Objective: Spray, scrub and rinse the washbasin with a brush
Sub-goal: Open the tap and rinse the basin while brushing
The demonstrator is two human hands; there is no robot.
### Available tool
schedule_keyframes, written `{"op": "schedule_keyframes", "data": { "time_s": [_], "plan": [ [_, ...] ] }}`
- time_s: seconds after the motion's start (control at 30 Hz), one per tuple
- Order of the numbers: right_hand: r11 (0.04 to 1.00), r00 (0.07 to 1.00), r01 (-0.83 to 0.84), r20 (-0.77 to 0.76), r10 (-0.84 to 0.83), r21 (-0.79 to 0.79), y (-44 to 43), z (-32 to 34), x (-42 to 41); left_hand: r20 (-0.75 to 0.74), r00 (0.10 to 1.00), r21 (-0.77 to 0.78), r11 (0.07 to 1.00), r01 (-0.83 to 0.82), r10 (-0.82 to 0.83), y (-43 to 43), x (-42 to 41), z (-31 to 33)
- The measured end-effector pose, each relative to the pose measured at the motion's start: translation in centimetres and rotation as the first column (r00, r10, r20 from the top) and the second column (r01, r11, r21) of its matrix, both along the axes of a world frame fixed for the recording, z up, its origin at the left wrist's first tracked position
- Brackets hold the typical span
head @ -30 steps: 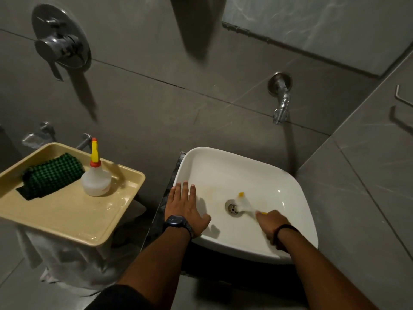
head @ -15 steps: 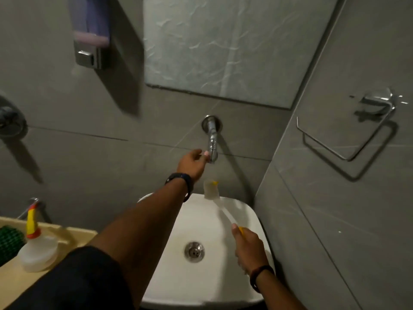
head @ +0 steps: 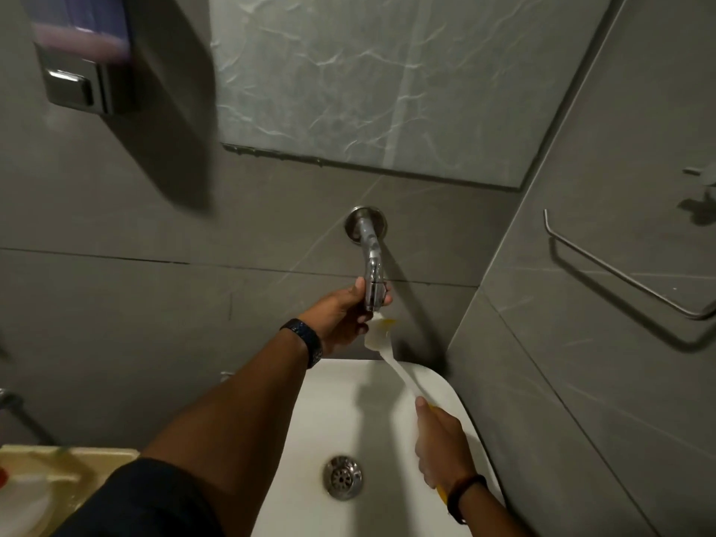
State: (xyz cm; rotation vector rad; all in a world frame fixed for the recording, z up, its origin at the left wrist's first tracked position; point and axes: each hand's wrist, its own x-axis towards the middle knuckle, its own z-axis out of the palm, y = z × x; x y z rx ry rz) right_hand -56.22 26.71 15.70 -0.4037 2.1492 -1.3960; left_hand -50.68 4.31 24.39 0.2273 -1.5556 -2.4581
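Observation:
The white washbasin (head: pixel 321 420) fills the lower middle, with its metal drain (head: pixel 343 477) near the bottom. A chrome wall tap (head: pixel 371 261) sticks out above the basin. My left hand (head: pixel 345 315) is closed around the tap's lower end. My right hand (head: pixel 441 447) grips the yellow end of a white brush (head: pixel 387 350). The brush head is raised right under the tap's outlet, beside my left hand. No water stream is visible.
A cream tray (head: pixel 58 463) with the spray bottle (head: pixel 19 501) sits at lower left, partly cut off. A soap dispenser (head: pixel 81 60) hangs on the wall at upper left, a mirror (head: pixel 387 79) above the tap, and a towel ring (head: pixel 620 273) on the right wall.
A second ago my left hand rested on the basin rim while the brush scrubbed near the drain. My left hand has since risen and closed on the tap, with the brush head lifted beneath it.

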Motion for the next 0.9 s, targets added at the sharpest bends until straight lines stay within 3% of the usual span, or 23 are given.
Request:
{"op": "schedule_keyframes", "data": {
  "time_s": [0.07,0.13,0.23,0.33,0.47,0.53,0.67,0.73,0.83,0.9],
  "plan": [
    [1.000,0.999,-0.020,0.039,0.021,-0.024,-0.2,0.0,0.2,-0.007,0.998,0.131,0.989,0.066,-0.065,-0.1,-0.5,0.1],
    [0.999,0.998,-0.031,0.049,0.033,-0.035,-0.3,0.1,0.5,0.019,1.000,0.119,0.993,-0.014,0.012,-0.3,-1.1,0.1],
    [0.997,0.980,-0.073,-0.185,0.072,0.000,0.0,0.0,1.1,0.046,0.969,-0.024,0.970,-0.243,0.244,-0.3,-0.5,0.0],
    [0.985,0.854,-0.112,-0.495,0.162,0.129,0.8,-0.2,1.6,-0.007,0.918,-0.118,0.911,-0.395,0.397,0.1,0.6,0.8],
    [0.950,0.629,-0.032,-0.733,0.260,0.310,2.3,-0.1,2.7,-0.037,0.845,-0.348,0.786,-0.511,0.533,1.8,0.7,1.9],
    [0.943,0.535,0.000,-0.797,0.280,0.332,3.1,-0.2,3.2,-0.032,0.817,-0.387,0.747,-0.541,0.575,2.5,0.4,2.2],
    [0.916,0.452,0.007,-0.818,0.355,0.401,4.6,-0.1,4.0,-0.032,0.748,-0.437,0.664,-0.607,0.663,3.4,0.2,2.5],
    [0.906,0.401,0.006,-0.831,0.386,0.424,5.4,-0.5,4.3,-0.030,0.705,-0.532,0.586,-0.611,0.708,3.9,0.1,2.7],
    [0.914,0.449,-0.038,-0.810,0.377,0.404,6.0,-1.0,4.7,-0.122,0.683,-0.745,0.388,-0.543,0.720,4.5,-0.2,2.9],
    [0.929,0.532,-0.061,-0.775,0.340,0.366,6.1,-1.0,4.8,-0.167,0.697,-0.779,0.340,-0.527,0.697,4.8,-0.3,3.2]
  ]
}}
